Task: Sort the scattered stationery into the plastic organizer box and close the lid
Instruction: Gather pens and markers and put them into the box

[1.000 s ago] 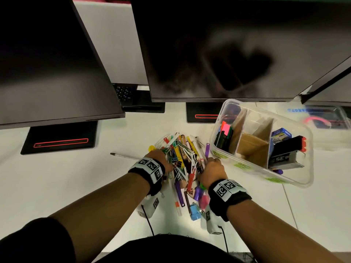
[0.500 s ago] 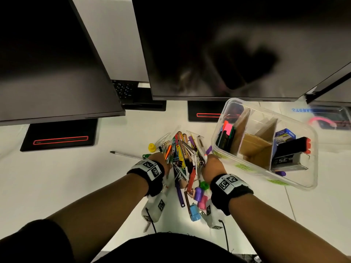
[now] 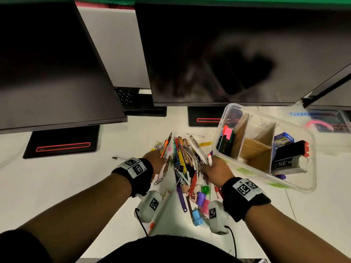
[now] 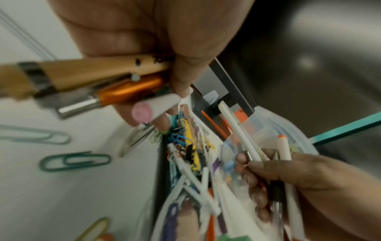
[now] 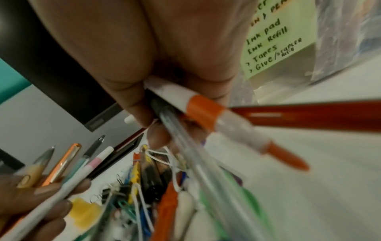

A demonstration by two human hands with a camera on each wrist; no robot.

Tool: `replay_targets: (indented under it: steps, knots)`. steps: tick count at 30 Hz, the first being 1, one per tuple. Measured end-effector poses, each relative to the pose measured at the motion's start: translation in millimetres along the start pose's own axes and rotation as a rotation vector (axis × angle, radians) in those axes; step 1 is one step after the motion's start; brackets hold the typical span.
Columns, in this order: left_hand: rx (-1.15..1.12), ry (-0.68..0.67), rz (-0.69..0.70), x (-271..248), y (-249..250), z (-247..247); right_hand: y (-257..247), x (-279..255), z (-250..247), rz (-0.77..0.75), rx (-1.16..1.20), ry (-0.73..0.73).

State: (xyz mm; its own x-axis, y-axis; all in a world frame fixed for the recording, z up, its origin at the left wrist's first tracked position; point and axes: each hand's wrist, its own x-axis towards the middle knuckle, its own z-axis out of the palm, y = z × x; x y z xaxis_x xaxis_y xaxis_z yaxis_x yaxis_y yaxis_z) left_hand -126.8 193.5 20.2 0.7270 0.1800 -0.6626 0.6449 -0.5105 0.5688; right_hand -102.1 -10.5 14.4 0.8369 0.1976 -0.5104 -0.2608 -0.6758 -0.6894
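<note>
The right hand (image 5: 164, 65) curls round a small bundle: a white pen with an orange band and tip (image 5: 206, 107), a clear pen (image 5: 185, 138) and a red one (image 5: 309, 115). To its left the left hand (image 5: 31, 203) grips a fan of pens and a pencil (image 5: 68, 166). Between the hands, paper clips and markers (image 5: 144, 195) lie heaped on the bench (image 5: 319, 187). Behind the right hand stands the plastic box, its green label (image 5: 276, 40) handwritten.
</note>
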Motion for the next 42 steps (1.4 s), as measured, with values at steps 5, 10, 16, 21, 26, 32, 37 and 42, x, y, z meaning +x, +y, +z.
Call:
replay_targets:
  steps: [5, 10, 16, 21, 26, 32, 37, 42]
  knots:
    - [-0.376, -0.133, 0.06, -9, 5, -13, -19, -16, -10, -0.041, 0.289, -0.159]
    - [-0.279, -0.09, 0.114, -13, 15, -14, -37, -26, -18, -0.141, 0.399, -0.16]
    - [-0.144, -0.124, 0.146, -9, 23, -12, -55, -26, -59, -0.012, 0.793, 0.121]
    - [0.025, -0.108, 0.164, -10, 34, -12, -59, -10, -93, 0.151, 0.721, 0.221]
    - [-0.045, -0.116, 0.151, -13, 38, -7, -73, 23, -106, 0.234, 0.514, 0.232]
    - [-0.032, -0.131, 0.163, -17, 39, -4, -88, 41, -101, 0.273, 0.021, 0.119]
    - [-0.088, -0.118, 0.172, -22, 44, -4, -81, 66, -89, 0.283, -0.286, 0.173]
    - [-0.138, -0.106, 0.19, -23, 54, 1, -82, 47, -95, 0.154, -0.374, 0.171]
